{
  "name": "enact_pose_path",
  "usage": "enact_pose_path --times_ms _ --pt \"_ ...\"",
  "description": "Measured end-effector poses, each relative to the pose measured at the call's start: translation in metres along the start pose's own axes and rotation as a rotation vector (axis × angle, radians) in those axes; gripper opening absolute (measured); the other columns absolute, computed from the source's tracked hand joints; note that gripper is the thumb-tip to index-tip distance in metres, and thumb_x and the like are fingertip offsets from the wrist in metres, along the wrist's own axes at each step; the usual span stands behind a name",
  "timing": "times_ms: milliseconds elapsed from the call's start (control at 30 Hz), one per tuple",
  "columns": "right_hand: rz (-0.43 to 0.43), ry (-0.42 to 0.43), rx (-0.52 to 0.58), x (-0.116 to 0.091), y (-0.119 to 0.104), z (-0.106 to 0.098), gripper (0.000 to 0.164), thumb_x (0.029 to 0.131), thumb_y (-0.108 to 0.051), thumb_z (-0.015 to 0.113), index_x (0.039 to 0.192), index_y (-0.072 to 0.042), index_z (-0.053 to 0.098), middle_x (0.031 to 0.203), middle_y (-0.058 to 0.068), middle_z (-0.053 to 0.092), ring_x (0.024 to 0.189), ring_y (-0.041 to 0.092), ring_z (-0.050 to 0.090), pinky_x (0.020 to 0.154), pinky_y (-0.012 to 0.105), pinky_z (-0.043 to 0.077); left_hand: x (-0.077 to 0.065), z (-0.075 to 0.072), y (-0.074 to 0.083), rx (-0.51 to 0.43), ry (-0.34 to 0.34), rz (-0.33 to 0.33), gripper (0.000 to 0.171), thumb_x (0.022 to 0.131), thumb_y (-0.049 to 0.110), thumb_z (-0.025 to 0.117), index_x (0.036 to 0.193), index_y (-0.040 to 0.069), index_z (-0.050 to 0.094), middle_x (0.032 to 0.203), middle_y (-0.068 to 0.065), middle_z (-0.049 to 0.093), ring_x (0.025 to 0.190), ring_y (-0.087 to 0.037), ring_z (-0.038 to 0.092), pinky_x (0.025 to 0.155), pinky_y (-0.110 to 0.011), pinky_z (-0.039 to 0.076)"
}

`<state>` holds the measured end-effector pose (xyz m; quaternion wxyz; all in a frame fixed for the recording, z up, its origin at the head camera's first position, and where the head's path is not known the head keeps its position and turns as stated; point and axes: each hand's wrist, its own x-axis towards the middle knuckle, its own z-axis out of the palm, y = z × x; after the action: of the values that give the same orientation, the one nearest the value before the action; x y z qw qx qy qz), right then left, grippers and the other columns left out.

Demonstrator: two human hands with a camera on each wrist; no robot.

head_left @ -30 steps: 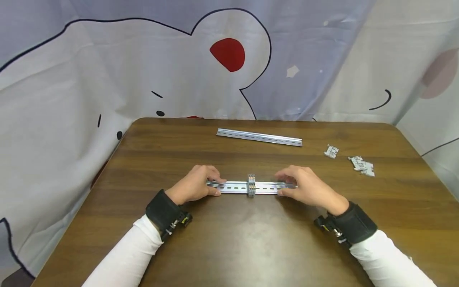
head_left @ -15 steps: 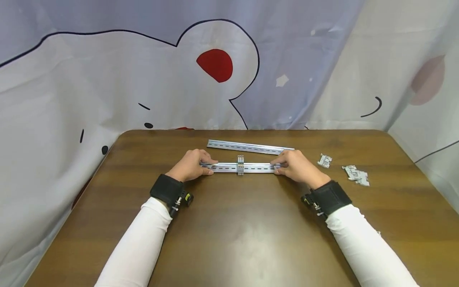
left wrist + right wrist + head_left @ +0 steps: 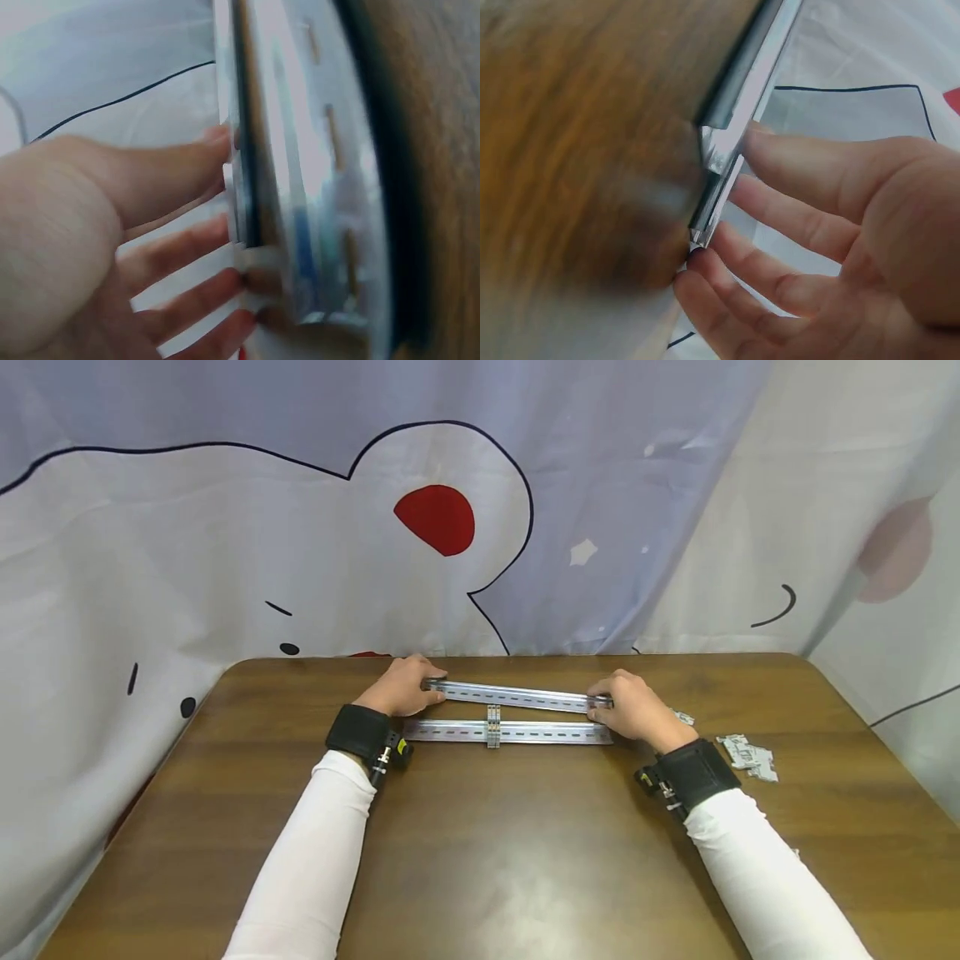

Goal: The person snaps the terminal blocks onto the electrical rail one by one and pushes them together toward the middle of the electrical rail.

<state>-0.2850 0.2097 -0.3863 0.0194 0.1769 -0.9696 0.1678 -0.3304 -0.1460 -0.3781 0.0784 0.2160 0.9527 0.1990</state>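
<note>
Two slotted metal DIN rails lie across the table. The far rail [image 3: 517, 697] slants slightly, its right end nearer me. My left hand [image 3: 401, 687] pinches its left end, thumb on the near side and fingers beyond. At its right end my right hand [image 3: 633, 706] grips likewise, covering the tip. Just in front lies the near rail [image 3: 555, 732], with a small stack of grey terminal blocks [image 3: 492, 727] clipped on around its middle. In the left wrist view the near rail [image 3: 300, 150] fills the foreground, blurred.
To the right are loose grey terminal blocks [image 3: 750, 757], some overlapping. Another terminal block [image 3: 683, 717] shows partly behind my right hand. A patterned curtain [image 3: 300, 543] hangs behind the wooden table's [image 3: 480, 852] far edge.
Both hands carried the rail with the terminal blocks away from me, then let go of it. They have moved on to the ends of the far rail and taken hold of it.
</note>
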Motion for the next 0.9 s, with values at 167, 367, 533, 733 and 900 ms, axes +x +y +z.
enact_pose_path --times_ms 167,367,533,733,900 --pt "0.061 0.059 0.048 0.004 -0.003 0.0 0.02 0.074 -0.014 0.083 0.087 -0.003 0.072 0.085 0.016 0.073 0.08 0.029 0.067 0.072 0.042 0.051 0.004 0.003 -0.005 -0.05 0.113 -0.025 0.018 0.083 0.015 0.079 0.093 0.002 0.072 0.1 -0.016 0.069 0.096 -0.03 0.06 0.085 -0.041 0.047" --pt "-0.055 0.255 0.083 0.005 -0.007 -0.019 0.013 0.071 -0.008 0.086 0.07 -0.01 0.073 0.065 0.006 0.075 0.058 0.018 0.068 0.058 0.029 0.048 -0.002 -0.013 -0.013 -0.186 0.206 -0.004 0.008 0.079 0.016 0.083 0.078 0.009 0.078 0.08 -0.009 0.075 0.073 -0.02 0.06 0.062 -0.028 0.045" --pt "-0.088 0.289 0.18 -0.012 -0.009 -0.046 0.009 0.075 -0.013 0.085 0.076 -0.016 0.077 0.069 0.002 0.077 0.06 0.013 0.067 0.056 0.021 0.048 -0.027 -0.044 -0.002 -0.197 0.212 0.055 0.004 0.081 0.018 0.081 0.084 0.016 0.082 0.086 -0.005 0.079 0.075 -0.017 0.06 0.06 -0.027 0.043" --pt "-0.071 0.096 0.336 -0.05 -0.004 -0.058 0.006 0.08 -0.021 0.081 0.083 -0.024 0.078 0.075 -0.003 0.077 0.062 0.008 0.064 0.055 0.02 0.05 -0.073 -0.049 0.027 -0.108 0.043 0.235 0.008 0.085 0.015 0.076 0.092 0.015 0.081 0.082 0.001 0.077 0.065 -0.011 0.054 0.056 -0.023 0.043" --pt "-0.14 -0.21 0.424 -0.084 0.008 -0.045 0.005 0.084 -0.017 0.078 0.085 -0.021 0.076 0.075 -0.001 0.076 0.06 0.003 0.062 0.054 0.022 0.051 -0.101 -0.015 0.042 -0.112 -0.135 0.344 0.007 0.088 0.01 0.073 0.092 0.015 0.076 0.08 0.004 0.074 0.065 -0.006 0.061 0.058 -0.019 0.048"
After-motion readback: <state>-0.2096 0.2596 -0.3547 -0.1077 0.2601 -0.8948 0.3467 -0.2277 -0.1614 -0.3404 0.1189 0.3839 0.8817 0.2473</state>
